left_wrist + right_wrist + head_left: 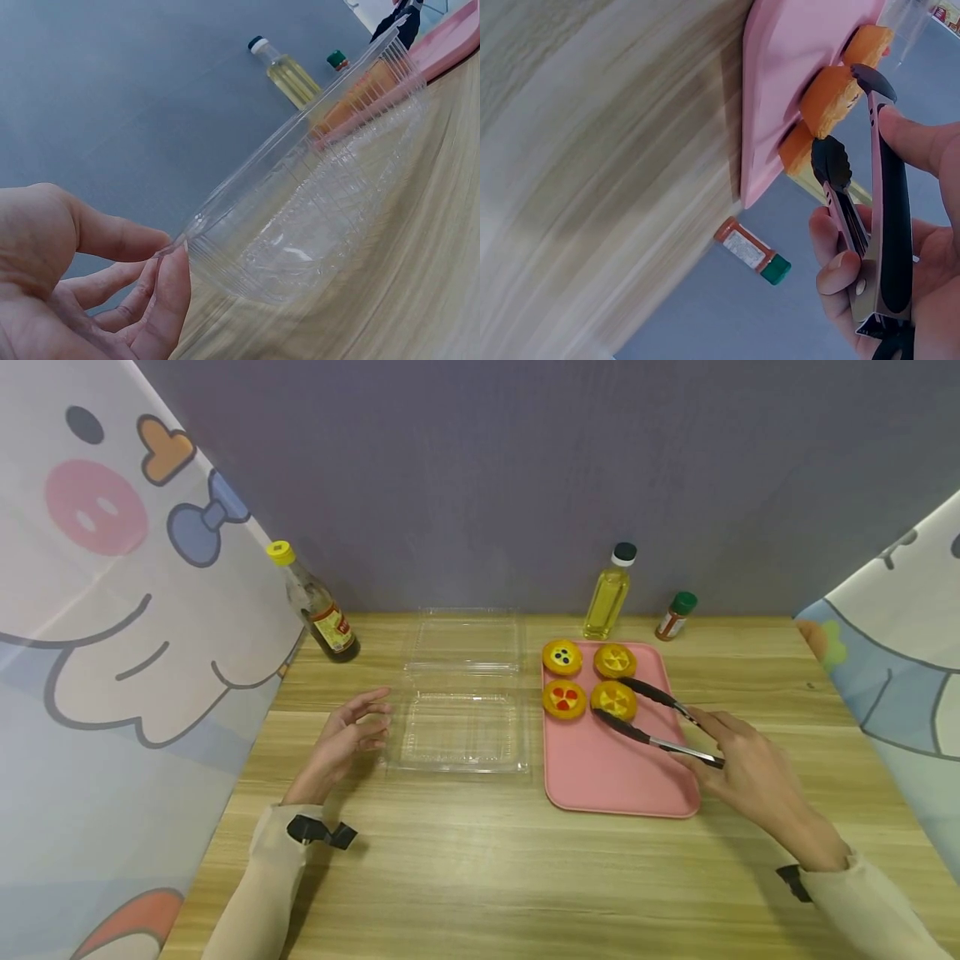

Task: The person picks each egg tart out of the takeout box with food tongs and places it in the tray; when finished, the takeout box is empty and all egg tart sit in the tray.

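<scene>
My left hand [349, 737] pinches the left rim of a clear plastic clamshell box [461, 768] between thumb and fingertips. The box lies with its lid [467, 639] folded back, and I see wood through its base. In my right hand [757, 774] are black-tipped metal tongs [624, 727], their arms spread. Their tips straddle the front-right tart [613, 700], topped with yellow pieces, on a pink tray [622, 785]. Beside it sits a tart with red pieces [564, 699]. Behind are one with dark berries [562, 657] and another yellow-topped tart [615, 661].
A dark sauce bottle [330, 622] with a yellow cap stands at the back left. Behind the tray are an oil bottle [607, 597] and a small green-capped jar [675, 617]. A grey wall [465, 485] rises behind the wooden table [465, 868].
</scene>
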